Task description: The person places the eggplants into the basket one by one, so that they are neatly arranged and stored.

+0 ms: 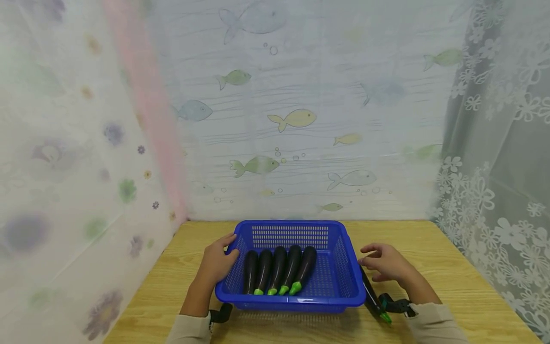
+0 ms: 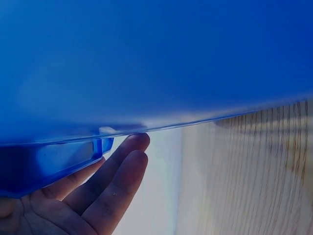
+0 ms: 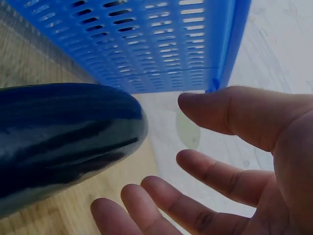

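While the left hand (image 1: 216,265) is resting flat against the left outer wall of the blue plastic basket (image 1: 348,267), its straight fingers are lying side by side along the rim, thumb over the top edge. Five glossy, dark purple eggplants (image 1: 279,270) are lying in a row inside the basket, slender and tapered, their bright green stem caps pointing toward the person. A sixth eggplant (image 1: 373,298) is lying on the wooden table (image 1: 455,272) just outside the basket's right wall, green cap also toward the person. The right hand (image 1: 386,263) is hovering beside that wall and above this eggplant's far end, fingers loosely spread and gripping nothing.

Seen from the head camera, the basket's walls are showing a grid of small slots, and the tabletop is showing pale, streaky grain; translucent curtains printed with fish and flowers are hanging around the table.

Up close, the left wrist view is showing only the smooth blue underside of the basket rim (image 2: 146,73) and the straight fingers (image 2: 117,181) beneath it, with none of the eggplants visible. By contrast, the right wrist view is revealing the loose eggplant's rounded, shiny end (image 3: 63,132) near the open palm (image 3: 254,156), apart from the fingers, with the slotted wall (image 3: 146,44) behind.
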A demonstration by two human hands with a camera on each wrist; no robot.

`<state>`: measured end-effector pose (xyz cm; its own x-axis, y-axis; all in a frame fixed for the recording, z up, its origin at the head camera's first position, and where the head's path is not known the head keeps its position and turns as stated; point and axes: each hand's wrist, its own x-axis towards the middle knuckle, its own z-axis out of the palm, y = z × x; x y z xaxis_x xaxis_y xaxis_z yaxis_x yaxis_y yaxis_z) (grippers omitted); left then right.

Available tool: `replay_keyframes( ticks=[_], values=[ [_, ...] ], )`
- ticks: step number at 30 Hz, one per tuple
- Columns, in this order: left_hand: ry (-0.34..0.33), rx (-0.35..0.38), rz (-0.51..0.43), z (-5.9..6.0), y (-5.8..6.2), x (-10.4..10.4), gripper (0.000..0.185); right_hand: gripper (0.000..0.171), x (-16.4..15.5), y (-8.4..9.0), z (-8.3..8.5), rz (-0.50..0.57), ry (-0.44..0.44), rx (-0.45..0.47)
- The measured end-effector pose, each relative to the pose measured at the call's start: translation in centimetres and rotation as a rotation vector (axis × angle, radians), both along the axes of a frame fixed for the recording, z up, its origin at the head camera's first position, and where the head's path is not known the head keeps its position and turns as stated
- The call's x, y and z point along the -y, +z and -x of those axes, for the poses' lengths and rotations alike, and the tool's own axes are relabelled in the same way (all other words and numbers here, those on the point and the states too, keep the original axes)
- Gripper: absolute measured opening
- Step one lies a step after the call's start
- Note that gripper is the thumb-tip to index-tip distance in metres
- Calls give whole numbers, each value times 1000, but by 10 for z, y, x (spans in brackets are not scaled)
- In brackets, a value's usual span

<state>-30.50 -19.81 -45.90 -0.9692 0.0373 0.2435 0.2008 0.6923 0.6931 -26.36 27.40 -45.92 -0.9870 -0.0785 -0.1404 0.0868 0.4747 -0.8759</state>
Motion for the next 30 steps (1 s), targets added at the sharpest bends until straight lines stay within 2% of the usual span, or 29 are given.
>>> replay_keyframes(
  ticks=[5, 20, 30],
  values=[
    [-3, -1, -10, 2, 0, 0, 56, 67, 3, -5, -1, -6, -5, 11],
    [-2, -7, -7, 1, -1, 0, 56, 60, 6, -16, 1, 10, 31, 30],
    [1, -3, 1, 0, -1, 0, 56, 63, -5, -16, 1, -15, 11, 19]
  ],
)
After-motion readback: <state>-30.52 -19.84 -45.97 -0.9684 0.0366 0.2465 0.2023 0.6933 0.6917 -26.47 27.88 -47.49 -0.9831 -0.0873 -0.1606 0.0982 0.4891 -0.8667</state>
